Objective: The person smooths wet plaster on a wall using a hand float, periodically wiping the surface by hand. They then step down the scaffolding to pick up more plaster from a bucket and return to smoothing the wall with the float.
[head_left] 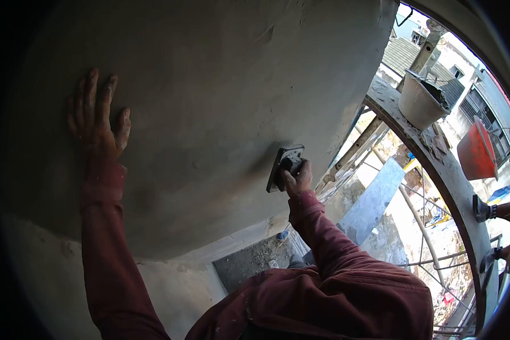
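Observation:
My left hand (99, 116) lies against the grey plastered wall (209, 85), fingers stretched out and thumb apart, holding nothing. Lower and to the right, my right hand (299, 178) grips the dark handle of a plastering float (290, 151). The float's plate is tilted at the wall surface; whether its whole face touches cannot be told. Smooth damp-looking patches and a few small pits mark the plaster around it. Both arms wear dusty maroon sleeves.
At right, a curved scaffold plank (399, 107) carries a mortar-crusted bucket (424, 102) and loose debris. An orange-red bucket (476, 152) is beside it. Another person's sandalled foot (484, 209) stands on the plank's edge. Metal scaffold poles (413, 212) and a drop lie below.

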`<state>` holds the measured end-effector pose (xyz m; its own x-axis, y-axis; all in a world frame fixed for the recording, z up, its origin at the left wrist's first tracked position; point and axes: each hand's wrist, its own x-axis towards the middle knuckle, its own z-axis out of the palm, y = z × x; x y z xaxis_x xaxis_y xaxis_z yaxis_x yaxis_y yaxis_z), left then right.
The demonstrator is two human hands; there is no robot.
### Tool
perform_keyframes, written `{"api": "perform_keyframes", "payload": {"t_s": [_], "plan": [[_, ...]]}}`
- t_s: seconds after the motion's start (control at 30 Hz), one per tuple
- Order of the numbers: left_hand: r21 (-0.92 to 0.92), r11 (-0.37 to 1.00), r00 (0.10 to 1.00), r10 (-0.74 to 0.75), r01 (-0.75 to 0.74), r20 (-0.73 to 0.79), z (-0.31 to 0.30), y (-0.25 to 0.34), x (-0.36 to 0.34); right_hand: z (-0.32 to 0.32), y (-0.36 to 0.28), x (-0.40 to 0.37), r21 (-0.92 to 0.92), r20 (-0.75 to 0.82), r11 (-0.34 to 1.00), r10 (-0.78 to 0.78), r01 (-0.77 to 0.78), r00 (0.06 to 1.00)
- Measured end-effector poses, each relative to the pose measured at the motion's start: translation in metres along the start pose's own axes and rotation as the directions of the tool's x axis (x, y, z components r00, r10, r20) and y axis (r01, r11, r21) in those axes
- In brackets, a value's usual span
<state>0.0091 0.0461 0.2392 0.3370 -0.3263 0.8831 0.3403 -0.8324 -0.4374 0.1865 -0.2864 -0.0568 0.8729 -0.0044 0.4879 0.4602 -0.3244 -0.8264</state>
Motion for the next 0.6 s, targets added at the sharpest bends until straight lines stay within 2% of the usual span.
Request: {"api": "perform_keyframes", "payload": {"t_s": [0.07,0.13,0.2,0.23,0.27,0.3,0.33,0.37,0.43,0.47,0.53,0.6], "plan": [[0.004,1.000,1.000,0.012,-0.012,0.007,0.000,0.001,0.000,0.011,-0.007,-0.010,-0.065,0.057,0.997,-0.048,0.051,0.997],[0.003,0.999,0.999,0.034,-0.034,0.024,-0.002,0.003,0.002,0.022,-0.033,-0.013,-0.088,0.146,0.970,-0.212,0.226,0.966],[-0.006,0.998,0.998,0.065,-0.065,0.005,0.000,0.002,0.004,0.042,-0.067,-0.008,-0.046,0.130,0.935,-0.343,0.352,0.930],[-0.008,0.997,0.996,0.083,-0.083,-0.027,0.001,0.001,0.004,0.050,-0.076,-0.006,-0.044,0.128,0.940,-0.332,0.339,0.935],[0.053,0.997,0.998,0.051,-0.052,0.020,0.001,0.001,0.001,0.057,-0.082,-0.004,-0.040,0.077,0.932,-0.356,0.359,0.931],[0.052,0.997,0.998,0.060,-0.061,0.025,0.002,0.002,0.001,0.062,-0.085,-0.002,-0.035,0.026,0.924,-0.380,0.381,0.925],[0.040,0.997,0.997,0.072,-0.072,0.010,0.003,0.002,0.002,0.068,-0.074,-0.007,-0.082,0.028,0.893,-0.443,0.443,0.896],[0.033,0.996,0.997,0.081,-0.081,-0.010,0.003,0.001,0.004,0.069,-0.063,-0.012,-0.074,0.022,0.895,-0.440,0.441,0.898],[0.049,0.995,0.996,0.092,-0.091,-0.013,0.002,0.001,0.003,0.067,-0.045,-0.015,0.006,0.144,0.832,-0.549,0.554,0.823],[0.058,0.994,0.995,0.094,-0.094,-0.013,0.003,0.001,0.005,0.064,-0.063,-0.001,0.011,0.133,0.830,-0.554,0.558,0.822],[0.034,0.993,0.994,0.109,-0.109,-0.026,0.008,-0.003,0.006,0.053,-0.096,0.019,0.027,-0.064,0.888,-0.457,0.460,0.887],[-0.003,0.994,0.994,0.112,-0.112,-0.018,0.005,0.002,0.001,0.048,-0.112,0.027,0.020,-0.054,0.889,-0.456,0.457,0.889]]}}
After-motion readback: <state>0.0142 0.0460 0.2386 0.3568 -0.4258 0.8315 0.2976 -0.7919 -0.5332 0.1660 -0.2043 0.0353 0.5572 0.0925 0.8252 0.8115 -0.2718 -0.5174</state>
